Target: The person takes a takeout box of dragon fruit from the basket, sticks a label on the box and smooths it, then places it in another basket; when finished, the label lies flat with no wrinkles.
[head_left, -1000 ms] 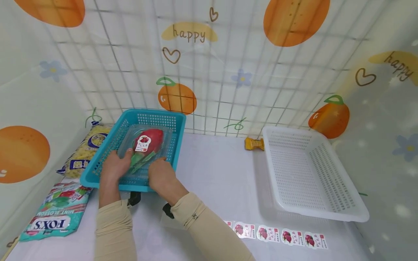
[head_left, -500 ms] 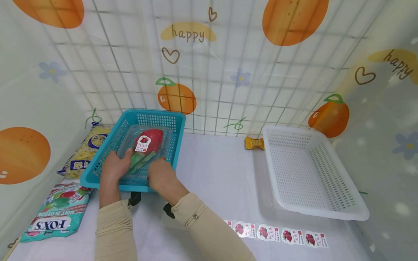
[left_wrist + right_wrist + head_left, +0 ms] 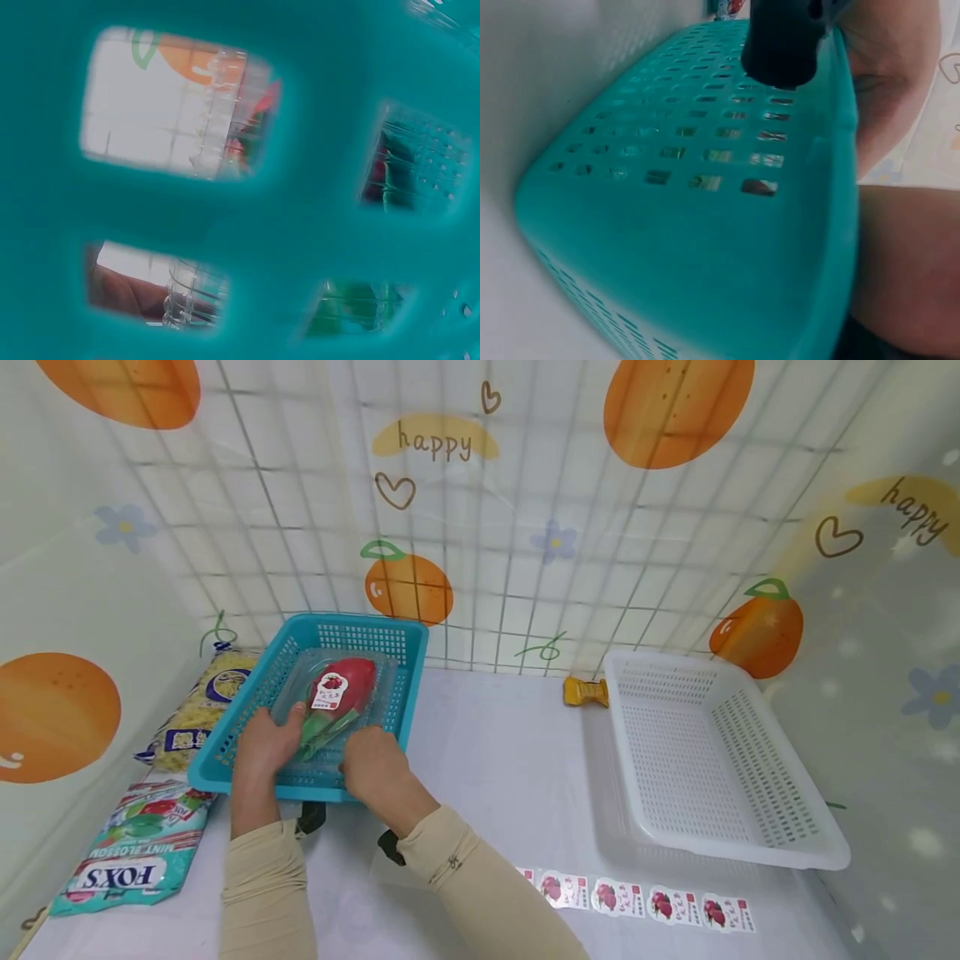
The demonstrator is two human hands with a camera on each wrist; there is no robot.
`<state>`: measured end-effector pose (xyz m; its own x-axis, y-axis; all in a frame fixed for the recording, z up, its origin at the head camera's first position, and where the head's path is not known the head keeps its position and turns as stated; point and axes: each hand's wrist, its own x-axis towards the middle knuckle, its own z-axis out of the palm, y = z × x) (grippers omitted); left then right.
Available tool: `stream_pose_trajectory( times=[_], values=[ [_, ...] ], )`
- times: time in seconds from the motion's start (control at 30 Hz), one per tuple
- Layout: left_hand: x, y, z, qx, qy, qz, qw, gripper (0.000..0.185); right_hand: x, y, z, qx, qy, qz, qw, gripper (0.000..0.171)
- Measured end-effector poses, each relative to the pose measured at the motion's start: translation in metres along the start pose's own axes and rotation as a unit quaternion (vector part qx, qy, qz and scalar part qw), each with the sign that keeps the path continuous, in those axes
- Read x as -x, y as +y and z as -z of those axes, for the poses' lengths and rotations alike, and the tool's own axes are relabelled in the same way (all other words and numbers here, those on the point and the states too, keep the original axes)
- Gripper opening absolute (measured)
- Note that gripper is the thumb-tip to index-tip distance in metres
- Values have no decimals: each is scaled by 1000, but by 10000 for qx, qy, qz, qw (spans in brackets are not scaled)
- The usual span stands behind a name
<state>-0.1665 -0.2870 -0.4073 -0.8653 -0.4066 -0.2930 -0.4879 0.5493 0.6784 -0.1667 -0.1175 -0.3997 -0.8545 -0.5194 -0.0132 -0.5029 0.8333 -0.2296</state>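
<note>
A clear plastic fruit box (image 3: 387,670) lies inside a teal basket (image 3: 415,693) at the left. Within the box is a red dragon fruit (image 3: 358,678) with green leafy ends, and a white sticker (image 3: 329,691) with a dragon fruit picture sits on the lid above it. My left hand (image 3: 264,745) holds the box's near left side, thumb up on its edge and the other fingers hidden. On the near right side my right hand (image 3: 380,770) grips the box with curled fingers. Through the basket's holes the left wrist view shows the box's ribbed edge (image 3: 219,112) and some fingers (image 3: 127,291).
A yellow pasta bag (image 3: 187,710) and a teal FOX'S candy bag (image 3: 138,852) lie left of the basket. A white basket (image 3: 675,760) stands at the right, beside a small yellow wrapped candy (image 3: 585,692). A strip of dragon fruit stickers (image 3: 618,897) lies in front.
</note>
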Motion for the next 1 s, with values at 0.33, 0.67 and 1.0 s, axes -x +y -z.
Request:
stream_pose_trajectory(
  times=[0.33,0.67,1.0],
  values=[
    [1,0,1,-55,96,1,9999,89,10,2,6,-543,155,-275,9980,37],
    [3,-2,4,-363,335,-255,9985,88,25,23,19,-612,1081,-209,9920,55],
    [23,21,-9,-875,583,-1280,9862,80,53,74,19,-1150,1756,-316,9772,60]
  ],
)
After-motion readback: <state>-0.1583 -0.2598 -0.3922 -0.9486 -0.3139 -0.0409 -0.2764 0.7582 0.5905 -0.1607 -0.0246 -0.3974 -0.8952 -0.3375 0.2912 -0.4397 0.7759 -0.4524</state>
